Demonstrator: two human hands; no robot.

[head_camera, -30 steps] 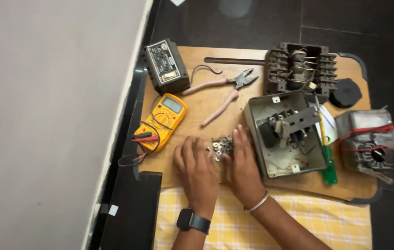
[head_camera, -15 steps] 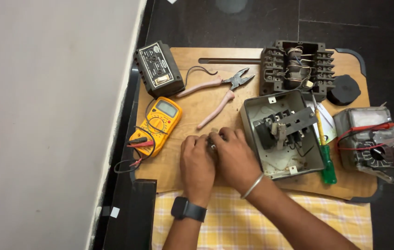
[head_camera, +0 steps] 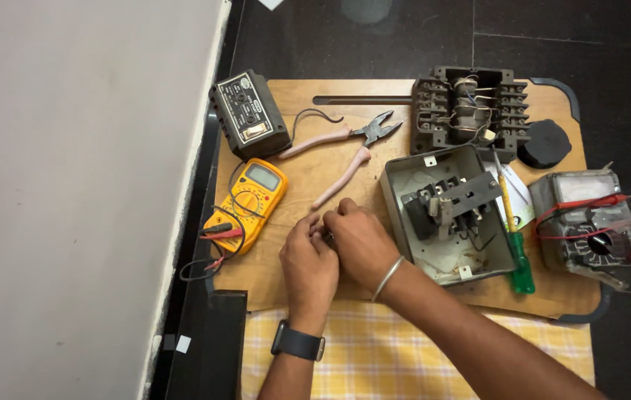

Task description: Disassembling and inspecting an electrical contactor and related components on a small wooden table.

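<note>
Item: small metal part (head_camera: 328, 235), mostly hidden, left of the grey switch box (head_camera: 445, 215). My left hand (head_camera: 308, 267) and right hand (head_camera: 356, 241) pinch it together; I'd keep it low over the board (head_camera: 301, 174).

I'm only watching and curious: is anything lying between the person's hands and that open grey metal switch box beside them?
Nothing visible does. The right hand and the left hand are together on the wooden board, and only a strip of bare board separates them from the open grey metal switch box just to their right.

Yellow multimeter (head_camera: 247, 204), pink-handled pliers (head_camera: 345, 148), perhaps a green screwdriver (head_camera: 515, 237)
</note>
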